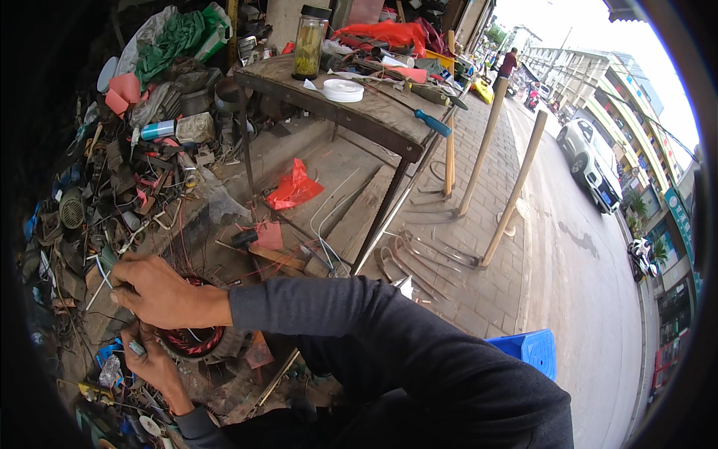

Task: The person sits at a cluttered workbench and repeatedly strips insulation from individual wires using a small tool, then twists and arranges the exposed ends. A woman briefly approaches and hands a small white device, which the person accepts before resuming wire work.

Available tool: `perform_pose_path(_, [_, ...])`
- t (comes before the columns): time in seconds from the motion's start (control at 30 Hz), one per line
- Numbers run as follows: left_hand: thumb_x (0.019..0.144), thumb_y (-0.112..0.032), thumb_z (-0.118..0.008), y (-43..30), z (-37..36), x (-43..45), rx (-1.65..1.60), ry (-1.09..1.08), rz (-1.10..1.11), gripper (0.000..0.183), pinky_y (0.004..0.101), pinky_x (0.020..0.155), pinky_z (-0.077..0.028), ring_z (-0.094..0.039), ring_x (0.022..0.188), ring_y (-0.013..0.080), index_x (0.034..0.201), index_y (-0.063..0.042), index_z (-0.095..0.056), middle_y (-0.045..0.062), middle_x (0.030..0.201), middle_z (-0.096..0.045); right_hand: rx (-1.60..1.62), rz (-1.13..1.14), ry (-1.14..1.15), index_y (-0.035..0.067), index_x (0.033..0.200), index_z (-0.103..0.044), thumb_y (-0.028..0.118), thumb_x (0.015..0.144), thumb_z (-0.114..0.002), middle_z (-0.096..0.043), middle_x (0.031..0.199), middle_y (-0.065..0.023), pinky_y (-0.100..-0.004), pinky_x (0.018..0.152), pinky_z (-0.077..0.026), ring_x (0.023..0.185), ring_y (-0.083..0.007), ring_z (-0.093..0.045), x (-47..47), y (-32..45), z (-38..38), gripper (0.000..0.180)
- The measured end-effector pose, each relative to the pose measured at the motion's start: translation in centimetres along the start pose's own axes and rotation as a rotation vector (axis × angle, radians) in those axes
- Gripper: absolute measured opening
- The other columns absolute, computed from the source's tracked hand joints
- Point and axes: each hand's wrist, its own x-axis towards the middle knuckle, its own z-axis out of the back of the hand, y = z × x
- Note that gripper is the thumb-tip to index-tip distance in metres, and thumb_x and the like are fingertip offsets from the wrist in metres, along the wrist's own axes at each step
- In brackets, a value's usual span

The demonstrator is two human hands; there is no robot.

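Note:
My right hand (162,292) reaches across from the right above an electric motor stator (210,348) with dark red wire windings. Its fingers are curled, and whatever lies in them is hidden. Just below, my left hand (151,359) has a small grey-green object (136,348) between its fingers. The fingertips of both hands nearly meet beside the stator's left edge, where thin dark wires stick out. My right wrist and hand cover part of the windings. A thin white tube (99,292) lies beyond my right fingers.
Scrap parts (129,191) pile up at left. A worktable (269,84) bears a glass jar (311,47), a white tape roll (343,90) and a blue-handled screwdriver (433,122). Wooden-handled hoes (513,191) stand on the pavement. A blue plastic stool (538,353) is at right.

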Motion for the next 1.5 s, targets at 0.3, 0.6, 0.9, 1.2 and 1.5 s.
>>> perform_pose_path(0.3, [0.103, -0.003, -0.059, 0.0, 0.1, 0.0, 0.039, -0.004, 0.021, 0.009, 0.0257, 0.075, -0.044, -0.049, 0.082, 0.0096, 0.097, 0.004, -0.059, 0.0, 0.087, -0.059, 0.083, -0.215, 0.079, -0.008, 0.083, -0.058, 0.01, 0.083, -0.073, -0.061, 0.078, -0.0235, -0.0454, 0.063, -0.047, 0.069, -0.0405, -0.062, 0.3, -0.1, 0.5, 0.024])
perform_pose_path(0.6, [0.103, -0.004, -0.059, 0.2, -0.1, 0.3, 0.014, -0.01, -0.01, 0.01, 0.0259, 0.072, -0.041, -0.046, 0.08, 0.0096, 0.096, 0.003, -0.057, 0.0, 0.086, -0.057, -0.212, -0.145, 0.188, -0.009, 0.09, -0.058, 0.009, 0.082, -0.073, -0.064, 0.084, -0.0276, -0.0543, 0.067, -0.05, 0.078, -0.0508, -0.063, 0.0, -0.6, 0.3, 0.025])
perform_pose_path(0.9, [0.105, -0.006, -0.057, 1.0, -0.2, 0.5, 0.035, -0.012, -0.041, 0.013, 0.0251, 0.072, -0.04, -0.043, 0.08, 0.0097, 0.095, 0.002, -0.054, 0.0, 0.085, -0.054, -0.135, -0.097, 0.095, -0.01, 0.084, -0.057, 0.004, 0.083, -0.067, -0.063, 0.084, -0.0312, -0.0579, 0.068, -0.048, 0.077, -0.0539, -0.061, -0.4, -1.5, -0.9, 0.018])
perform_pose_path(1.2, [0.102, -0.001, -0.057, 0.7, -0.3, 0.5, 0.041, -0.006, -0.03, 0.009, 0.0249, 0.075, -0.041, -0.044, 0.082, 0.0106, 0.095, 0.003, -0.053, 0.001, 0.086, -0.054, -0.077, -0.103, 0.128, -0.007, 0.089, -0.057, 0.007, 0.082, -0.071, -0.063, 0.087, -0.0289, -0.0572, 0.068, -0.046, 0.081, -0.052, -0.061, -0.2, -1.0, -0.5, 0.021])
perform_pose_path(1.5, [0.101, -0.001, -0.058, 0.5, -0.6, 0.8, 0.019, -0.037, 0.023, 0.007, 0.0258, 0.077, -0.043, -0.049, 0.084, 0.0099, 0.1, 0.006, -0.06, 0.002, 0.09, -0.062, -0.289, -0.187, 0.283, -0.008, 0.084, -0.059, 0.011, 0.083, -0.071, -0.062, 0.071, -0.0291, -0.0569, 0.065, -0.048, 0.072, -0.0532, -0.061, 0.0, -0.7, 0.6, 0.023])
